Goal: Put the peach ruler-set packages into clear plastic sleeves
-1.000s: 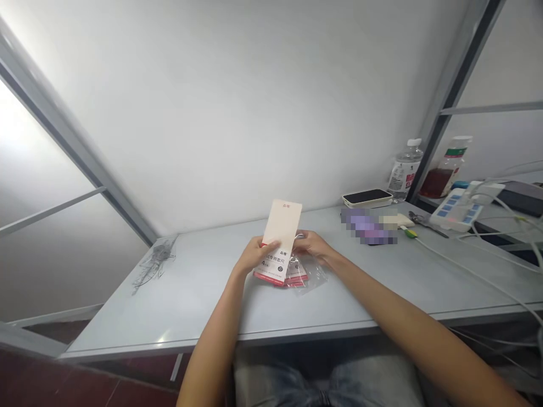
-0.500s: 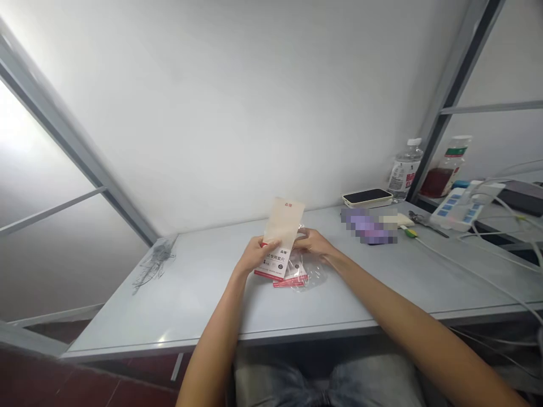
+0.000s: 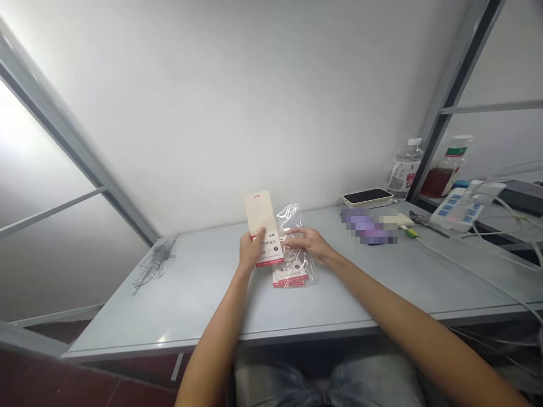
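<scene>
My left hand (image 3: pixel 250 250) is closed on a tall cream card (image 3: pixel 262 223) with red print, held upright above the grey table (image 3: pixel 178 305). My right hand (image 3: pixel 306 243) pinches a clear plastic sleeve (image 3: pixel 292 237) whose top stands up off the table. More red-and-white cards (image 3: pixel 289 275) lie stacked inside the lower part of that sleeve. The held card is just left of the sleeve and apart from it.
A heap of thin clear wrappers (image 3: pixel 155 261) lies at the table's back left. At the back right are a flat white device (image 3: pixel 367 198), two bottles (image 3: pixel 405 168), a power strip (image 3: pixel 457 208) with cables, and small tools. A metal frame post (image 3: pixel 449 96) rises on the right.
My left hand has drawn the cream card out to the left and turned it upright. The sleeve's open top has sprung up, held by my right hand.
</scene>
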Demonstrator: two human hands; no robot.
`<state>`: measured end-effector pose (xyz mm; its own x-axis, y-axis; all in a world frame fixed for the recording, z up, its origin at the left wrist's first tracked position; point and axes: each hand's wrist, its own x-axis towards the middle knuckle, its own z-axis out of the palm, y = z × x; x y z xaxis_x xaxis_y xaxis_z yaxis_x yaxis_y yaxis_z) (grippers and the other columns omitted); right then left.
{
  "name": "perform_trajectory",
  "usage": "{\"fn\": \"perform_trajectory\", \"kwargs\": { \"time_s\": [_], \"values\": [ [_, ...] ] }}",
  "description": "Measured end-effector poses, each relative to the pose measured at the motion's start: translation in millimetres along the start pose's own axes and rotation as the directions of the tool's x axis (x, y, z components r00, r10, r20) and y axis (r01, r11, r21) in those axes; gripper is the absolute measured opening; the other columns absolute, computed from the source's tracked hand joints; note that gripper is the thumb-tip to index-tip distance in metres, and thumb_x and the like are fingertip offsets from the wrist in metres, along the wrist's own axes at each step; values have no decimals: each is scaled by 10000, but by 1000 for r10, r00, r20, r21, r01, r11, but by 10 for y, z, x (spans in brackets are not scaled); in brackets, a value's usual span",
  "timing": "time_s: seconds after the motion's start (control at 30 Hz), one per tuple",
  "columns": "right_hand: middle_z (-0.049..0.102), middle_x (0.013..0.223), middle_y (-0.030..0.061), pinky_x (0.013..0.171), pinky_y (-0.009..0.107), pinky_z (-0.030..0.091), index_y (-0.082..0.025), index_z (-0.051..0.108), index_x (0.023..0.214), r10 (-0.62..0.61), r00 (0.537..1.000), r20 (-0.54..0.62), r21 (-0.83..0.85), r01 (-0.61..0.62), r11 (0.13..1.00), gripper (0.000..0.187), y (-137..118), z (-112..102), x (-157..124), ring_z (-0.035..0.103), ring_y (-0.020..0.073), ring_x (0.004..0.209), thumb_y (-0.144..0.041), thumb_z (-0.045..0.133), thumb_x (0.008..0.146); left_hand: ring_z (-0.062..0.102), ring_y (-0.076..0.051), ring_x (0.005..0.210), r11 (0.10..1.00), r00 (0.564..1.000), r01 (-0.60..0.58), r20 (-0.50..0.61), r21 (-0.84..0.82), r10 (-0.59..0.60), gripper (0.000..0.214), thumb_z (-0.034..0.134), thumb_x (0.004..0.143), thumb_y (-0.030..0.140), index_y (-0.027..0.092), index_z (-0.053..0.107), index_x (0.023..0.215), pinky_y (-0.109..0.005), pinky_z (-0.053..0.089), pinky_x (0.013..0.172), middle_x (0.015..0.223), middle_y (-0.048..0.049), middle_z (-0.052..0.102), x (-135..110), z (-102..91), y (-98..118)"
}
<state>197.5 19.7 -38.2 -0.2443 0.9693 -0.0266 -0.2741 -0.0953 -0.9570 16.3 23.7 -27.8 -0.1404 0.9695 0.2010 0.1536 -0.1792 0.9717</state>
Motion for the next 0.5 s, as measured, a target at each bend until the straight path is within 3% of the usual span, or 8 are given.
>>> {"fn": "perform_trajectory", "kwargs": {
  "time_s": [0.17, 0.5],
  "values": [
    [697, 728, 50, 638, 286, 539, -173, 582, 868, -42, 999, -16, 47, 43, 998, 307, 3, 55, -19, 664, 196, 728, -190, 732, 600, 566, -141, 559, 998, 984, -49, -174, -43, 41, 367, 551, 698, 510, 147, 575, 740, -239, 420, 484, 665, -38, 617, -38, 62, -2],
    [698, 738, 48, 648, 287, 533, -167, 591, 851, -57, 998, -18, 88, 59, 994, 306, 10, 90, -25, 657, 182, 698, -217, 742, 590, 553, -124, 533, 989, 943, -106, -327, -104, 66, 368, 525, 729, 514, 146, 539, 732, -236, 426, 476, 630, -18, 586, -92, 131, 62]
  ]
}}
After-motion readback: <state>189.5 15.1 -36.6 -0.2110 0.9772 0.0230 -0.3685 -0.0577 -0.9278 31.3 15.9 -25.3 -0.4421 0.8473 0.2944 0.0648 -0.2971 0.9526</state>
